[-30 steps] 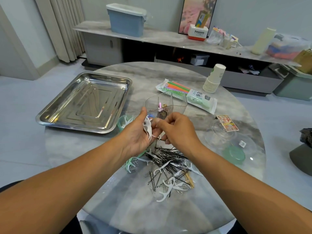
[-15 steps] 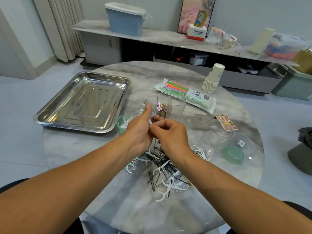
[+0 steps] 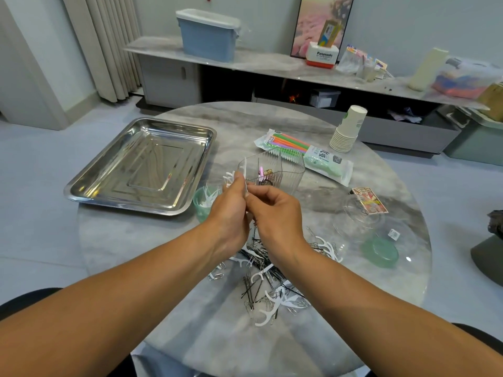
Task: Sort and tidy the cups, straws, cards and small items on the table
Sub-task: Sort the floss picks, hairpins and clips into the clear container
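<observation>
Steel tray (image 3: 141, 170), straw pack (image 3: 304, 156), paper cup stack (image 3: 348, 129) and card deck (image 3: 370, 204) ring the worktop (image 3: 299, 346); both forearms hide part of the hairpin, clip and floss pick pile (image 3: 268, 284). Clear cup (image 3: 280, 172) holds small clips, green cup (image 3: 204, 202) holds floss picks. Left hand (image 3: 231, 213) grips white floss picks, right hand (image 3: 275, 216) pinches a thin hairpin, both nearer the clear cup than 1 s ago.

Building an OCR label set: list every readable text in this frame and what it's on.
"Panasonic": white and red box on the far shelf.
Straw pack: large characters printed on it, too blurred to read.
Card box: printed art, no legible text.
Paper cup stack: green mark, unreadable.
Sticker on the clear lid: too small.
</observation>
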`<action>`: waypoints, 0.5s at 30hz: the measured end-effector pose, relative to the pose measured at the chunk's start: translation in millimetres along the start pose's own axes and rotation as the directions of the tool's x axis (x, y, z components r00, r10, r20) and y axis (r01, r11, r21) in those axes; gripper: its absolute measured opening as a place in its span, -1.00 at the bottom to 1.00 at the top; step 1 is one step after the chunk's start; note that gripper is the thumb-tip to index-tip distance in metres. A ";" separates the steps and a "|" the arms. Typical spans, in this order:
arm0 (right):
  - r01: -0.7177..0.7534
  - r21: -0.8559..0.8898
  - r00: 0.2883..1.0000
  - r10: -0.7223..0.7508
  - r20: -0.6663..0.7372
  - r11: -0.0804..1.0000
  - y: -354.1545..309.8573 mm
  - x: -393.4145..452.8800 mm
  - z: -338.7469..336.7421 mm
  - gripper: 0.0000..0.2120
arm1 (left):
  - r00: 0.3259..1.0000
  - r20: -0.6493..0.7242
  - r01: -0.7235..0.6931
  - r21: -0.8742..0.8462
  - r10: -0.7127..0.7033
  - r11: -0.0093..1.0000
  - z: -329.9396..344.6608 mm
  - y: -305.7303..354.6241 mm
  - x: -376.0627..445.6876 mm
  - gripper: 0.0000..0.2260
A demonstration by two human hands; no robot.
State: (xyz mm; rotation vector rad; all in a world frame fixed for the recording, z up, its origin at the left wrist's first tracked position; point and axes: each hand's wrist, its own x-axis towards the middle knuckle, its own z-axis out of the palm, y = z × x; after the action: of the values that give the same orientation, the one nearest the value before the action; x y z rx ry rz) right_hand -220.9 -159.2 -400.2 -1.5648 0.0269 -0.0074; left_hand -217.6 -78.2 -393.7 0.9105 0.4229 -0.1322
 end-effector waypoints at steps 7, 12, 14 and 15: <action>0.134 -0.124 0.991 -0.130 0.038 0.983 -3.1 2.7 -5.7 -0.87 | 0.999 0.053 0.014 0.000 -0.014 1.000 1.2 3.8 -8.3 -0.43; 0.079 -0.004 0.994 -0.079 0.073 0.997 -0.5 0.5 -4.8 -0.82 | 0.999 0.043 0.012 -0.048 -0.010 0.999 0.4 1.7 -9.2 -0.63; 0.080 -0.035 0.996 -0.078 0.050 0.996 0.0 0.7 -5.0 -0.87 | 0.998 0.061 0.014 -0.056 -0.010 0.998 -1.0 0.4 -9.5 -0.66; 0.083 -0.055 0.996 -0.080 0.040 0.995 -0.7 1.1 -5.0 -0.88 | 0.997 0.075 0.017 -0.054 -0.013 0.998 -1.5 0.2 -10.2 -0.66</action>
State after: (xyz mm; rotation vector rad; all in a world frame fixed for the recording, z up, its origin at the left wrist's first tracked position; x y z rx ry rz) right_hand -219.8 -164.2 -399.5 -1.6218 -0.0667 -0.0420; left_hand -227.2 -77.6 -390.2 0.8459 0.3626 -0.1668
